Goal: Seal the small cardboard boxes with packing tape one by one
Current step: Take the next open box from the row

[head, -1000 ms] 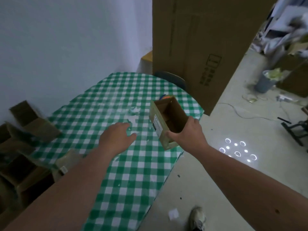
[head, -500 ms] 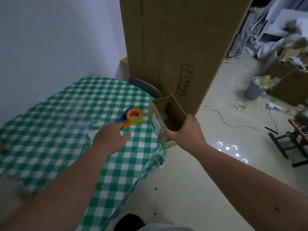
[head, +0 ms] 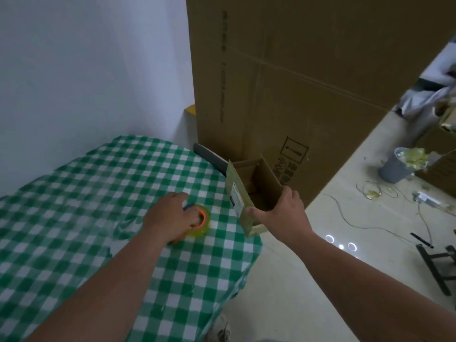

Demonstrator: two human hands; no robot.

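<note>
Brown small cardboard box (head: pixel 256 191) unsealed, top open, your right hand (head: pixel 281 213) grips it; left hand (head: pixel 170 215) grips orange-cored clear tape roll (head: pixel 201 222) on checked table (head: pixel 98 183), no taping yet.

Bare forearms, no sleeves (light shoe (head: pixel 220 330) below).

Left hand (head: pixel 170 215) hides most of tape roll (head: pixel 201 224); box label (head: pixel 236 199) text illegible.
</note>
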